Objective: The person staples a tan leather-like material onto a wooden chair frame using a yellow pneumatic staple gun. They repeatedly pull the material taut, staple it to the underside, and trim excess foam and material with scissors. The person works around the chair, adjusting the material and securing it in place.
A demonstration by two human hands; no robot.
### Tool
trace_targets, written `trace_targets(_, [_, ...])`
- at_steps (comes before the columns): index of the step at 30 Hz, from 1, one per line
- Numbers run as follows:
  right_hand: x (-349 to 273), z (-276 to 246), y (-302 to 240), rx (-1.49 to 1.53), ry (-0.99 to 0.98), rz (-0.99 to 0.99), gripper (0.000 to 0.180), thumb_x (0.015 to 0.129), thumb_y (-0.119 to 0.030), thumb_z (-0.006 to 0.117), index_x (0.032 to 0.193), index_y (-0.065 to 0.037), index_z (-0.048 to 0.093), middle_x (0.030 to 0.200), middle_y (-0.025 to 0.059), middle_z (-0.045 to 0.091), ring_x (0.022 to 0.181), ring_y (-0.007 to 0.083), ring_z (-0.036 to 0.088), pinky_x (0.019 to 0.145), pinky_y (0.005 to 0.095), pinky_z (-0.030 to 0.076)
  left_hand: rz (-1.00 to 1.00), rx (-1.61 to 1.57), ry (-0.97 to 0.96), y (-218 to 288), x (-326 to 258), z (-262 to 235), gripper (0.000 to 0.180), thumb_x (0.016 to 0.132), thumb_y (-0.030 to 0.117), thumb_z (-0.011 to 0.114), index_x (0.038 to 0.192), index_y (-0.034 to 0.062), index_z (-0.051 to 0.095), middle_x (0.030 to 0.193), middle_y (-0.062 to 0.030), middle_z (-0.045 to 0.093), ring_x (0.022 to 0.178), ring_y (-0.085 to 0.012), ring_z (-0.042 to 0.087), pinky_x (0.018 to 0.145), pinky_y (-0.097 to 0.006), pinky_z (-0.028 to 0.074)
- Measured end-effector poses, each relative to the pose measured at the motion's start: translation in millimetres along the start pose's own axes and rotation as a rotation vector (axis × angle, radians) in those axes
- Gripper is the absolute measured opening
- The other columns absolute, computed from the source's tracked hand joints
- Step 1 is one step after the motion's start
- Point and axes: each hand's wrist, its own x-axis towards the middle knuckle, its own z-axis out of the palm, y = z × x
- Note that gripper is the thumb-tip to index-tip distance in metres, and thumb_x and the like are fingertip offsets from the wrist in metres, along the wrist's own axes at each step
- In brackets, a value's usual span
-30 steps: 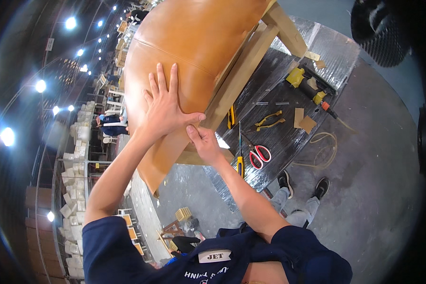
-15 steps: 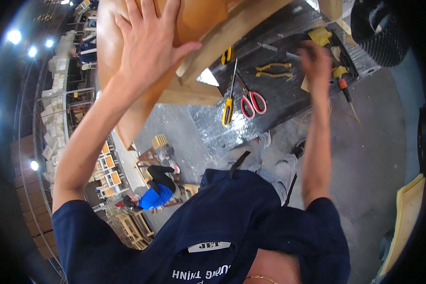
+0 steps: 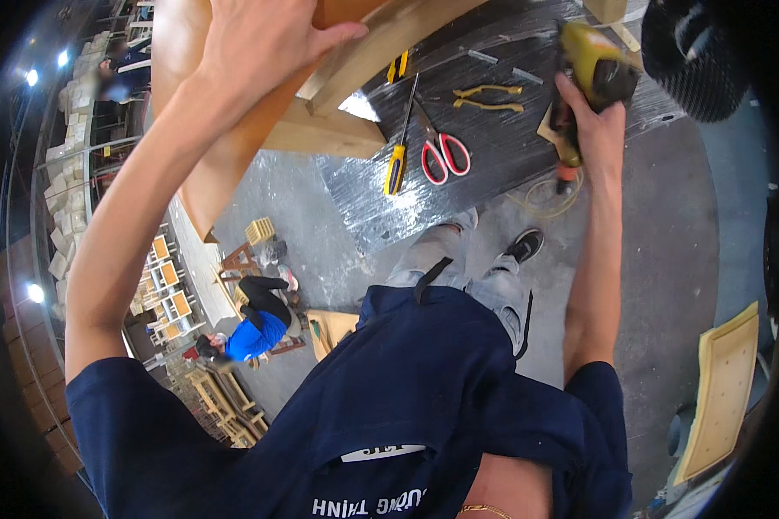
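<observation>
My left hand point(image 3: 260, 39) lies flat on a tan leather-like cover point(image 3: 225, 177) over a curved wooden frame point(image 3: 381, 59), its thumb spread and its fingertips cut off by the upper edge. In my right hand point(image 3: 604, 134) is a yellow and black air staple gun point(image 3: 590, 54), held by the handle above the bench, an orange fitting at its lower end. Between the hands, on the dark film-covered bench point(image 3: 355, 203), lie red-handled scissors point(image 3: 446, 160), a yellow screwdriver point(image 3: 395, 170), yellow-handled pliers point(image 3: 492, 106) and a yellow-black tool point(image 3: 397, 67), partly hidden by the frame.
Two thin staple-like strips point(image 3: 528, 76) lie beyond the pliers. A pale air hose point(image 3: 550, 203) loops near the bench edge. Black mesh point(image 3: 697, 65) stands at the far right, a pale panel point(image 3: 724, 389) below it. A person in blue point(image 3: 258, 336) sits at the lower left.
My right hand has taken hold of the staple gun and lifted it from the bench. My left hand stays on the cover; the view has shifted slightly.
</observation>
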Motion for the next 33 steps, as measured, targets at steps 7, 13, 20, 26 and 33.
trace_targets(7, [-52.1, 107.6, -83.4, 0.219, -0.182, -0.624, 0.045, 0.072, -0.007, 0.077, 0.114, 0.000, 0.062, 0.085, 0.0127, 0.073, 0.083, 0.0252, 0.073, 0.075, 0.0301, 0.053, 0.010, -0.018, 0.031, -0.6, -1.9, -1.9, 0.116, 0.072, 0.031, 0.086, 0.159, 0.0093, 0.013, 0.157, -0.0362, 0.008, 0.143, -0.0587, 0.015, 0.111, -0.066, 0.029])
trace_targets(13, [-49.3, 123.5, -89.2, 0.141, -0.194, -0.590, 0.048, 0.069, -0.001, 0.077, 0.114, 0.000, 0.059, 0.082, 0.0174, 0.071, 0.078, 0.0315, 0.073, 0.069, 0.0317, 0.054, 0.012, -0.043, 0.051, 0.3, -0.1, -0.6, 0.114, 0.071, 0.027, 0.085, 0.159, 0.0079, 0.014, 0.157, -0.0369, 0.008, 0.143, -0.0590, 0.016, 0.112, -0.064, 0.028])
trace_targets(20, [-51.0, 117.7, -93.4, 0.056, -0.247, -0.503, 0.047, 0.065, 0.001, 0.076, 0.109, -0.001, 0.059, 0.081, 0.0194, 0.069, 0.080, 0.0361, 0.071, 0.067, 0.0349, 0.053, -0.017, -0.032, 0.045, 3.5, -1.3, 1.8, 0.116, 0.069, 0.027, 0.086, 0.159, 0.0075, 0.014, 0.157, -0.0367, 0.009, 0.142, -0.0598, 0.016, 0.112, -0.064, 0.028])
trace_targets(26, [-53.8, 118.7, -93.6, -0.050, -0.183, -0.501, 0.059, 0.060, -0.013, 0.082, 0.113, -0.002, 0.059, 0.078, 0.0217, 0.070, 0.077, 0.0441, 0.068, 0.073, 0.0484, 0.056, -0.047, 0.037, 0.012, 7.1, 2.0, -1.6, 0.115, 0.070, 0.032, 0.085, 0.159, 0.0082, 0.015, 0.157, -0.0365, 0.008, 0.142, -0.0590, 0.016, 0.112, -0.067, 0.026])
trace_targets(33, [-48.1, 106.0, -53.8, -0.189, -0.235, -0.355, 0.063, 0.071, -0.021, 0.077, 0.129, -0.005, 0.058, 0.100, 0.0283, 0.068, 0.096, 0.0448, 0.065, 0.086, 0.0505, 0.053, -0.083, 0.058, -0.016, 12.8, -6.3, -8.5, 0.116, 0.071, 0.042, 0.083, 0.159, 0.0106, 0.014, 0.157, -0.0354, 0.011, 0.140, -0.0590, 0.020, 0.107, -0.069, 0.029])
